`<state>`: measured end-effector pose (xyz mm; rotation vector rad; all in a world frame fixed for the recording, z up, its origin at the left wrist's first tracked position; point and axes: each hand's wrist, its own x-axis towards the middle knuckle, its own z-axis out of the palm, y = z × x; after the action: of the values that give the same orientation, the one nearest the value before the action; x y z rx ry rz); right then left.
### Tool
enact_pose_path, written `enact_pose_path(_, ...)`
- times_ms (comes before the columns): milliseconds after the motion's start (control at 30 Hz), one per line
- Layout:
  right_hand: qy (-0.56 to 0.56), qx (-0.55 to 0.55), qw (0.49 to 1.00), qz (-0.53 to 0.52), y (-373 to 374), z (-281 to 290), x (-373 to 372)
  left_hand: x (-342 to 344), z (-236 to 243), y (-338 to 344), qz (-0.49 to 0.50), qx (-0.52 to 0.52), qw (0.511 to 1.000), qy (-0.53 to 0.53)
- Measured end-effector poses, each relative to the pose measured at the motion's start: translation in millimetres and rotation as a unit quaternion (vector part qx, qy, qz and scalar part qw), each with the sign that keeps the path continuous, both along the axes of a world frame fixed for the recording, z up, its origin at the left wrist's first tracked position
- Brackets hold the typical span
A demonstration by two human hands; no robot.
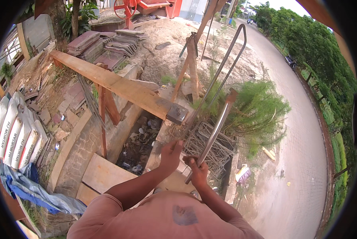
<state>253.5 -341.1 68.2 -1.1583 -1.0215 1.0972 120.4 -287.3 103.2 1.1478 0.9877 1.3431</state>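
Near the middle, my left hand [171, 156] has its fingers curled round the lower part of a long, U-bent metal rod [225, 61], which rises toward the upper right. My right hand [197, 170] grips a shiny steel pipe [215, 133], tilted up to the right with a rusty piece at its top. Just above my hands, a dark metal block [177, 112] sits on the end of a wooden plank [106, 83] on wooden posts. Below the rod lies a tangled heap of bent metal bars [208, 145].
A debris-filled trench [138, 145] runs below the plank. White sacks [16, 131] and a blue tarp [35, 190] lie left; stacked tiles [89, 47] and a red mixer [146, 7] stand behind. A leafy shrub [258, 111] borders the paved road [290, 159] on the right.
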Motion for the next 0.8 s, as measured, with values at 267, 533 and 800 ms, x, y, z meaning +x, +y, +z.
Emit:
enact_pose_path(267,0.018,0.018,0.982,-0.189,-18.6,-5.7,52.6,73.8,71.5,18.4,-0.12,0.329,0.934,0.072)
enact_pose_path(533,-0.15,0.014,0.949,-0.276,-79.5,-15.3,89.8,17.4,226.5,204.9,0.147,0.541,0.804,0.198)
enact_pose_path(800,-0.157,-0.001,0.974,-0.164,-57.8,-21.5,83.3,0.5,248.3,281.6,-0.026,0.355,0.882,0.31)
